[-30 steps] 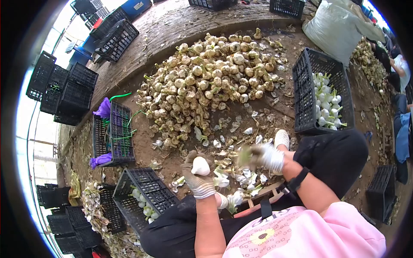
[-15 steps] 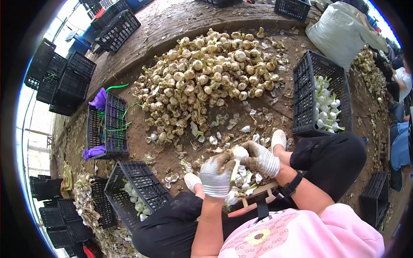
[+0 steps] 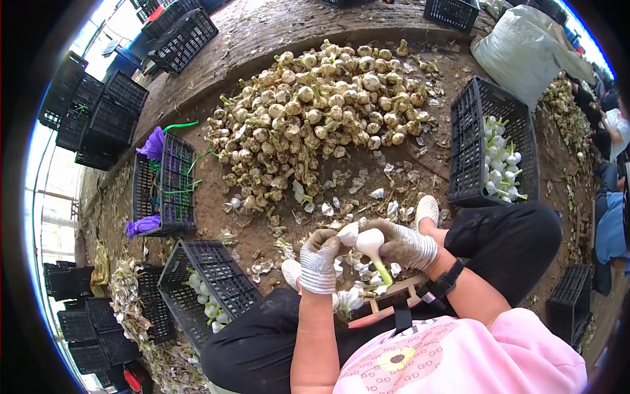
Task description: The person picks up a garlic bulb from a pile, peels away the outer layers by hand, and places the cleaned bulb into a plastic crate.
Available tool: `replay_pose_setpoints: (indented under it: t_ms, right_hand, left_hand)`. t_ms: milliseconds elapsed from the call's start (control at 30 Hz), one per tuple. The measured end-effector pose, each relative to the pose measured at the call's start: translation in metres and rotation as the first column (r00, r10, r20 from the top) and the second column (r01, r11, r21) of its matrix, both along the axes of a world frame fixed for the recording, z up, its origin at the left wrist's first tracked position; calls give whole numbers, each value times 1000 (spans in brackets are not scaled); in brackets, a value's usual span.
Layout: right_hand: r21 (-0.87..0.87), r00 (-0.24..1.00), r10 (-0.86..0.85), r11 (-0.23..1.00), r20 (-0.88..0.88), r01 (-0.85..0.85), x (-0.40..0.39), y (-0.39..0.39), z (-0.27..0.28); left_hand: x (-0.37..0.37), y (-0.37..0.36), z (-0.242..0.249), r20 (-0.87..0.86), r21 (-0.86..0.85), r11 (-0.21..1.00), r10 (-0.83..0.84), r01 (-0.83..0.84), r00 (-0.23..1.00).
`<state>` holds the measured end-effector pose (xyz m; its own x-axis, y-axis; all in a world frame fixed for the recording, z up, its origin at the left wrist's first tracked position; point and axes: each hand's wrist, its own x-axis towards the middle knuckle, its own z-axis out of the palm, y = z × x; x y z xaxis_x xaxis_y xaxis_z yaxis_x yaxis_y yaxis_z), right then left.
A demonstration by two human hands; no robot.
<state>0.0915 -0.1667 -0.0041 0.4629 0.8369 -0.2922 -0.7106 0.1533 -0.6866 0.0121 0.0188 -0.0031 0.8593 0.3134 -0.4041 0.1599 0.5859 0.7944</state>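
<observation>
Between my gloved hands is a peeled white garlic bulb, its green stem pointing down toward my lap. The fingers of my right hand are closed around the bulb's right side. My left hand, beside it, pinches a piece of white garlic skin that is close to or touching the bulb. Loose peelings and stems lie below the hands, by a small wooden stool between my legs. A large pile of unpeeled garlic spreads on the ground ahead.
A black crate with peeled bulbs stands at right, another crate with bulbs at left. Farther left is a crate with purple netting. A white sack lies at upper right. Another person sits at the far right.
The bulb has turned, its stem swinging from down-left to down-right. My left hand has shifted slightly left, off the stem, and a piece of skin now shows at its fingertips.
</observation>
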Motion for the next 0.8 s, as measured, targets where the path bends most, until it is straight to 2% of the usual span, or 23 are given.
replay_pose_setpoints:
  t_ms: [33, 100, 133, 167, 233, 267, 300, 333, 367, 433, 500, 533, 567, 633, 667, 733, 800]
  right_hand:
    - [-44, 999, -14, 999, 38, 16, -1, 2, -2]
    - [-134, 993, -32, 990, 111, 47, -3, 6, -8]
    - [-99, 991, -40, 994, 127, 52, -3, 6, -8]
    - [-66, 997, -45, 997, 70, 50, -3, 5, -6]
    - [-5, 998, -54, 999, -40, 54, -2, 3, 3]
    - [40, 995, -74, 996, -64, 77, -1, 2, 2]
    - [44, 990, -99, 994, -102, 104, 1, 1, -1]
    - [50, 982, -122, 990, -144, 131, 2, 2, -3]
    - [55, 972, -144, 986, -184, 157, 3, 3, -4]
    - [44, 964, -165, 983, -210, 178, 4, 0, -5]
    - [6, 968, -181, 983, -172, 185, 2, 1, -7]
    - [14, 977, -193, 981, -97, 195, 1, 3, -9]
    - [-2, 977, -197, 980, -77, 197, 0, 4, -10]
    - [-38, 977, -210, 977, -43, 208, -2, 4, -10]
    - [-119, 985, -173, 978, -16, 170, -1, 2, -9]
    - [-167, 983, -169, 970, 70, 178, -1, 1, -12]
    - [-199, 982, -136, 967, 130, 160, -1, -2, -14]
  left_hand:
    - [1, -2, 2, 27, -53, 999, 5, -4, 1000]
    - [0, -1, 9, 116, -310, 949, 105, -64, 988]
    - [2, -1, 13, 150, -433, 897, 164, -84, 975]
    - [3, 8, 12, 173, -534, 841, 205, -84, 963]
    - [1, 23, 19, 260, -289, 955, 148, -69, 954]
    - [4, 24, 23, 96, -59, 996, 73, -67, 993]
    - [7, 23, 9, -77, 385, 920, -50, 76, 996]
    - [6, 18, 8, -124, 721, 678, -77, 143, 989]
    - [5, 9, 7, -175, 929, 315, -81, 192, 981]
    - [8, -10, 11, -88, 813, 571, -78, 117, 993]
    - [15, -26, 24, 42, 944, 328, -163, 14, 986]
    - [16, -32, 27, 26, 965, 260, -176, 21, 984]
    - [17, -39, 31, 44, 989, 148, -152, -21, 987]
    - [20, -41, 28, 23, 1000, 15, -168, -20, 985]
    - [20, -43, 29, 23, 999, -34, -170, -29, 985]
    - [22, -46, 33, 24, 990, -131, -176, -48, 984]
    - [24, -45, 29, 20, 999, 29, -156, -16, 988]
